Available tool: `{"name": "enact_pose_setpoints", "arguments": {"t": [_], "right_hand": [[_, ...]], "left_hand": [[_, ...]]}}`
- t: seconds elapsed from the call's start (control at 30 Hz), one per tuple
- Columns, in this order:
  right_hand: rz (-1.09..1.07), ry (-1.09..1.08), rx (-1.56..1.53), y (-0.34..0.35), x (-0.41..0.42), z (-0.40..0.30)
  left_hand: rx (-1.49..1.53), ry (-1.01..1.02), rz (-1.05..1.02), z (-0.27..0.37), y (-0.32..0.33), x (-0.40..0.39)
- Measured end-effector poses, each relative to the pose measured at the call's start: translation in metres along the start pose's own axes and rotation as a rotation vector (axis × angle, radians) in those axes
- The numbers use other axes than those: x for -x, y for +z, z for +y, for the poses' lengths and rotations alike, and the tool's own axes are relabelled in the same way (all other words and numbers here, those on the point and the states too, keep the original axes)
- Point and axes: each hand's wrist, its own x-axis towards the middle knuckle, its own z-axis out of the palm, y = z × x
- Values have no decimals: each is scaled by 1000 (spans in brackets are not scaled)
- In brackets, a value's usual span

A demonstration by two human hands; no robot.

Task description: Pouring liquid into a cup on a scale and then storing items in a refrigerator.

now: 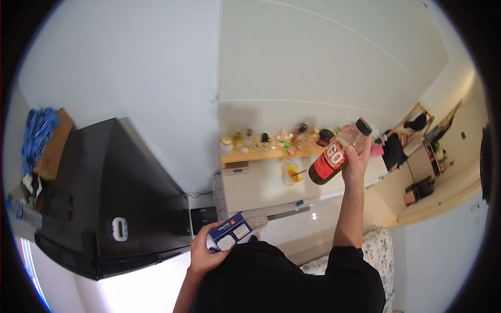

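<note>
My right hand (355, 156) grips a clear plastic bottle (330, 160) with a black cap, a red label and dark brown liquid low inside. The bottle is tilted, its cap to the upper right, above a white cabinet top. In my left hand (207, 248) is a small dark blue and white carton (231, 234), held low near my body. Between the hands, farther off, a clear container (292, 173) with yellow marks and a stick-like thing in it stands on the white cabinet top (250, 187).
A wooden shelf (250, 157) carries several small bottles and flowers (287, 141). At left stands a black refrigerator (145, 195) with a cardboard box (54, 148) and blue cloth (39, 137) beyond it. A floral-covered piece of furniture (379, 250) is at lower right.
</note>
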Motion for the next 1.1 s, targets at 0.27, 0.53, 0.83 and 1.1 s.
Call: {"name": "enact_pose_setpoints", "arguments": {"t": [0.27,0.53,0.83,1.1], "right_hand": [[-228,-161,-89,145,23,3],[-760,131,-685,299,93,-42],[-1673,273,-790,436,243,-64],[-1670,412,-528,601,474,-37]], "left_hand": [[-86,74,119,-5,-75,54],[-187,18,575,14,-103,137],[-249,-409,1529,-27,-141,274],[-193,-344,1835,-37,-238,390]]}}
